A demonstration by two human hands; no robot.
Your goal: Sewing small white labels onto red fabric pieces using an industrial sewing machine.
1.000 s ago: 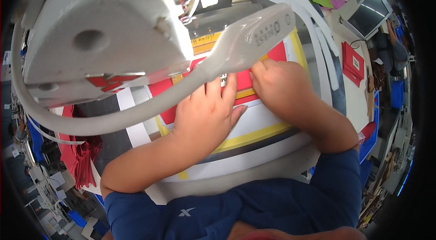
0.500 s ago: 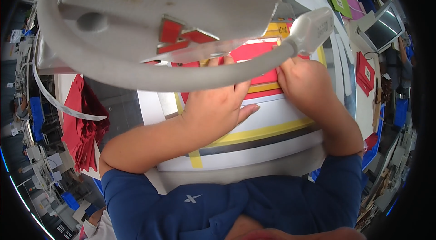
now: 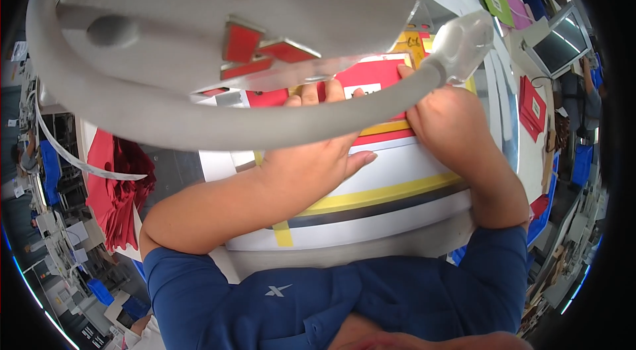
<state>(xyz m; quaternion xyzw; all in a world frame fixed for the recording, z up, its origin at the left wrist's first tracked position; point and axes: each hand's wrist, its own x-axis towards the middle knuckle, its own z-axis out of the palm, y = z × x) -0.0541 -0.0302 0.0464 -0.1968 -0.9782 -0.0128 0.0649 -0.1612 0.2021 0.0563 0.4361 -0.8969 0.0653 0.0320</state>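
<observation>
A flat red fabric piece (image 3: 374,75) with a white label lies under the sewing machine head (image 3: 159,52), framed by a yellow-edged template (image 3: 384,128). My left hand (image 3: 311,154) lies on the red piece with its fingers stretched forward and its thumb out to the side. A thick grey tube (image 3: 232,128) crosses in front of part of that hand. My right hand (image 3: 447,115) is curled at the right edge of the red piece, thumb and forefinger against it. The tube's clear end (image 3: 464,42) hides some of its fingers.
Dark red fabric pieces (image 3: 119,191) hang in a bunch at the left. White sheeting with yellow tape (image 3: 384,191) covers the near worktop. On the right are flat red pieces (image 3: 532,108) and a control screen (image 3: 563,35); green pieces (image 3: 497,5) lie farther back.
The machine head and tube appear farther left, with the tube lower, as the view shifts. More of the white label shows between my hands. Both hands stay at the red piece.
</observation>
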